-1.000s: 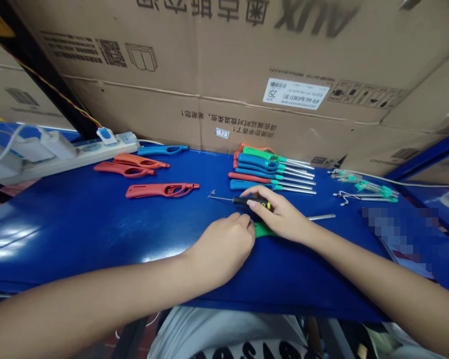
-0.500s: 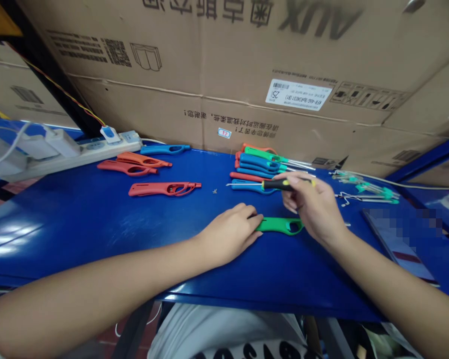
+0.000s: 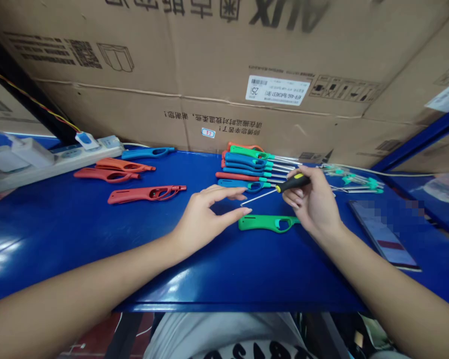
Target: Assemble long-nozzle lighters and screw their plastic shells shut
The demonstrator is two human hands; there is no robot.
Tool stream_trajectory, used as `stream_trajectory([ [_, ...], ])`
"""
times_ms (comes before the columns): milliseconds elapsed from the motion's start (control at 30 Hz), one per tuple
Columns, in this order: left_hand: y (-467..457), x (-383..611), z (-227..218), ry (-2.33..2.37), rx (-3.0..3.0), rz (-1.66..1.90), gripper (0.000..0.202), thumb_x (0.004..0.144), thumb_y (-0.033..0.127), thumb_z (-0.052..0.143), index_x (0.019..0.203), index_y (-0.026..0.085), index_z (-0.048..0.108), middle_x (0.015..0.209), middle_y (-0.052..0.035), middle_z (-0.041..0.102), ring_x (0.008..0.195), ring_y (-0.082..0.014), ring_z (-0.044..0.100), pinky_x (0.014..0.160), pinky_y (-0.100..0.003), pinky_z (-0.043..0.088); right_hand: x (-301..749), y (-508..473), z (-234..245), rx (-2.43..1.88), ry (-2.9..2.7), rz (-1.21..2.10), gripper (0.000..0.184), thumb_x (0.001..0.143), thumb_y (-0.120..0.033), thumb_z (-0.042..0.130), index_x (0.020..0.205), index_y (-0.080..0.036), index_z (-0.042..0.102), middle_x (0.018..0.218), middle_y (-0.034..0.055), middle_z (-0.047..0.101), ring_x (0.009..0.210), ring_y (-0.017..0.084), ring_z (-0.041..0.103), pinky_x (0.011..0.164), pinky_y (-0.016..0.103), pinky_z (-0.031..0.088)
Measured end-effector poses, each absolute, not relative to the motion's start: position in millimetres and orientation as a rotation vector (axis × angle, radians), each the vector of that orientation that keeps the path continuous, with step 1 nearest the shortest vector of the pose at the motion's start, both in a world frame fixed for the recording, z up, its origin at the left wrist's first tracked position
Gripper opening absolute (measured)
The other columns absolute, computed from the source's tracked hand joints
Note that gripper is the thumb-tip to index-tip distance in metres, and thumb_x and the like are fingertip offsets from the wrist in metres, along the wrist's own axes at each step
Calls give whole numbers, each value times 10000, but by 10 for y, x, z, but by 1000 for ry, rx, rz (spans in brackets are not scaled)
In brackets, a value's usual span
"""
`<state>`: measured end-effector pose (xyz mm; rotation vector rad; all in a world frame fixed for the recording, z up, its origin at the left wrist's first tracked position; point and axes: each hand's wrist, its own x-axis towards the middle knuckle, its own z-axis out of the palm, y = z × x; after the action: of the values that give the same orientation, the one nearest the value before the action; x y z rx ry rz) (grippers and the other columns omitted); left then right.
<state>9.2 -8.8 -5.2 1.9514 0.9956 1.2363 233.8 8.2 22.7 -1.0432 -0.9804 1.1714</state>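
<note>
My right hand [image 3: 316, 202] is closed around the black-and-yellow handle of a screwdriver [image 3: 260, 197], whose thin shaft slants down to the left. At the screwdriver's tip, my left hand [image 3: 202, 214] is open, with thumb and fingers spread on either side of it. Whether a tiny screw sits on the tip is too small to tell. Just below, a green utility lighter [image 3: 260, 223] lies flat on the blue table, its right end hidden by my right hand. Behind the hands lies a stack of assembled lighters in several colours, a blue lighter [image 3: 247, 185] nearest.
Left on the blue table [image 3: 78, 239] lie a red lighter casing [image 3: 145, 193], an orange casing [image 3: 125, 164] and a blue casing [image 3: 147, 152]. A power strip [image 3: 78, 157] stands behind them. Metal lighter rods [image 3: 359, 182] and a phone [image 3: 385, 239] lie right. A cardboard box [image 3: 194, 75] walls the back.
My left hand has let go of the green lighter and opened beside the screwdriver tip. The screwdriver has tilted tip-down. The view has shifted right, and the small screws on the table are no longer visible.
</note>
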Motion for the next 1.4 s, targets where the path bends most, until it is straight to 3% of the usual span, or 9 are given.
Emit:
stream_trajectory([
  [167, -107, 74, -18, 1026, 2055, 1277, 77, 856, 263, 775, 917, 226, 803, 859, -15, 788, 806, -180, 691, 823, -363, 530, 2340, 72, 244, -1005, -976, 1159, 257, 810, -441, 649, 658, -237, 611, 472, -60, 279, 385, 87, 228, 381, 273, 168],
  [733, -85, 63, -75, 998, 2272, 1163, 71, 828, 269, 811, 892, 239, 799, 821, 18, 790, 794, -173, 678, 816, -365, 451, 2375, 36, 268, -977, -1089, 968, 273, 829, -394, 699, 625, -215, 672, 437, -51, 324, 373, 81, 275, 376, 257, 199],
  [967, -60, 85, -135, 1026, 2214, 1000, 41, 796, 253, 833, 828, 245, 807, 798, 11, 781, 811, -191, 670, 795, -356, 474, 2338, -61, 304, -1010, -1417, 539, 335, 855, -472, 726, 655, -209, 674, 574, -6, 567, 383, 88, 443, 345, 266, 284],
  [1100, -66, 117, -149, 970, 2216, 970, 56, 778, 257, 845, 767, 235, 795, 874, 0, 772, 877, -194, 651, 862, -368, 483, 2239, -167, 364, -940, -1506, 598, 149, 870, -374, 729, 896, -229, 704, 722, -7, 659, 350, 71, 473, 313, 254, 348],
  [1200, -92, 149, -157, 986, 2180, 967, 78, 755, 254, 861, 748, 228, 788, 912, -9, 757, 918, -202, 640, 882, -378, 487, 2189, -222, 369, -863, -1515, 625, 340, 837, -284, 770, 1154, -280, 646, 787, -7, 690, 425, 96, 544, 368, 252, 452],
  [1300, -114, 168, -163, 978, 2120, 968, 82, 754, 239, 861, 751, 221, 781, 942, -14, 756, 951, -205, 639, 911, -391, 494, 2182, -259, 360, -801, -1635, 605, 444, 861, -231, 732, 1271, -313, 584, 1023, 41, 699, 694, 150, 681, 482, 251, 551],
  [1400, -116, 172, -179, 964, 2100, 964, 95, 741, 229, 868, 748, 210, 775, 965, -24, 758, 971, -215, 638, 924, -409, 498, 2198, -272, 343, -718, -1834, 636, 557, 890, -186, 672, 1391, -342, 486, 1186, 59, 650, 915, 187, 697, 574, 260, 609],
])
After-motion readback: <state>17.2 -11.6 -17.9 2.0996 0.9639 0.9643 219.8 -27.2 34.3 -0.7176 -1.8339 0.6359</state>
